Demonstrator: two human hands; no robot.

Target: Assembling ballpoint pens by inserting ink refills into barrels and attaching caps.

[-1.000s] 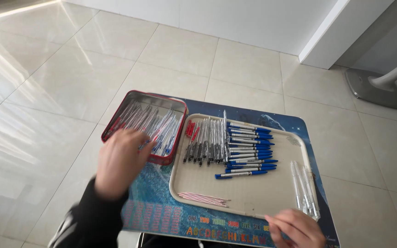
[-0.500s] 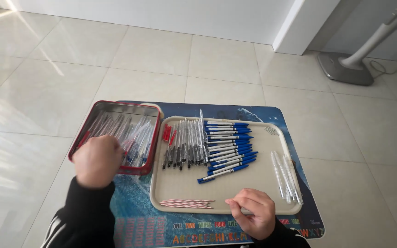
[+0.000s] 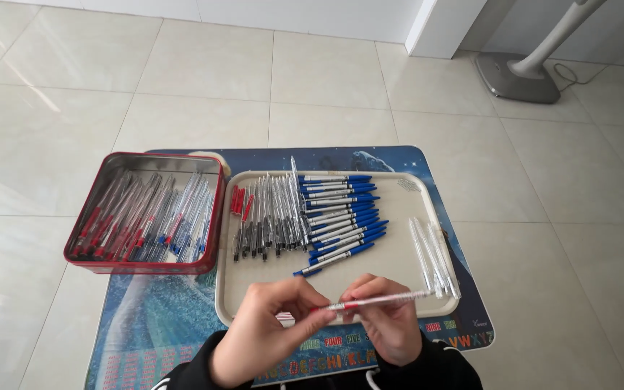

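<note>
Red pen pinched betw. left hand & right hand, just above tray's near edge. Beyond: blue, black, few red pens sorted in rows; tin w/ plenty mixed pens left.

— How's the light?
— Bright, even daylight; the glossy floor tiles carry pale glare streaks at the left.
— Shadows? Blur?
— Soft, faint shadows. Focus is sharp; straight tile lines bow slightly toward the edges.
</note>
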